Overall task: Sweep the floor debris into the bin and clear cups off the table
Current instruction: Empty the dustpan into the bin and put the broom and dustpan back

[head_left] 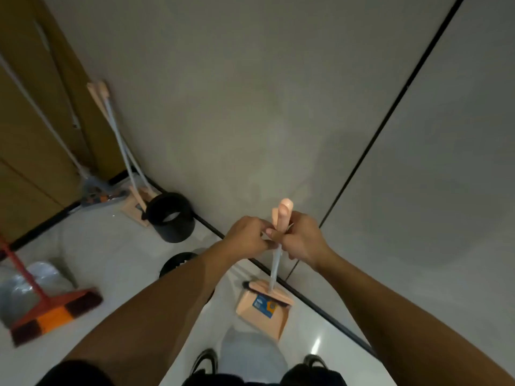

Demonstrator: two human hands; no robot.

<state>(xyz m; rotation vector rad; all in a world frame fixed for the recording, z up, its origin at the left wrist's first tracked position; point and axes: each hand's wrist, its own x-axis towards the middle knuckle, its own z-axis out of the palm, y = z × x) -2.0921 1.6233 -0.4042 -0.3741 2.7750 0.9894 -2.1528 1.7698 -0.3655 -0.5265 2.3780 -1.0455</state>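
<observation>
Dustpan: peach-coloured, standing on the pale floor right against the wall's dark skirting, directly below both hands, its long pale handle rising to a peach grip at the top
Right hand: fingers are wrapping around the handle just under the grip, clenched on it
Left hand: fingers are curling in and pinching at the same spot on the handle, touching the right hand; blur is hiding exactly what they are holding
Bin: a black bucket is standing by the wall to the left; a second dark round container is showing partly behind the left forearm
Red broom: lying on the floor at far left, well apart from the hands, beside a crumpled clear bag
Spare set: another peach dustpan and broom are leaning in the corner beside the bucket
Risk, tipping: judging from the high two-handed hold, the pan is likely swinging or tilting if lifted fast, spilling anything inside
Risk, collision: the pan is sitting so near the wall and the dark container that a careless turn could be knocking either
Risk, missing tool: neither hand is holding a broom, so sweeping cannot be starting until one is fetched
Cups and worktop: not in view
</observation>
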